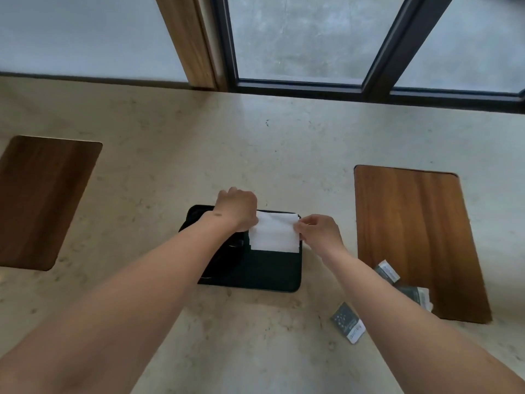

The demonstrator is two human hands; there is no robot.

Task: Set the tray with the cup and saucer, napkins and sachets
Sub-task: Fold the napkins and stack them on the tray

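Head view: my left hand (237, 209) and right hand (318, 233) pinch opposite edges of white napkins (274, 233), fingers closed on them, at far right of black tray (272, 270). Sachets (348, 322) lie right of tray, some on wooden board (412, 228). Cup and saucer not discernible.

The countertop (284, 143) is pale beige stone, smooth with faint speckling and a soft sheen; the two inlaid panels at 9 o'clock (42, 200) and 3 o'clock (414, 237) are dark brown wood with visible grain and a satin finish. The tray (272, 268) at centre is black and matt, and the napkins (274, 230) on it are white, soft matt paper. The sachets (348, 322) at 4 o'clock are grey printed packets with white ends.
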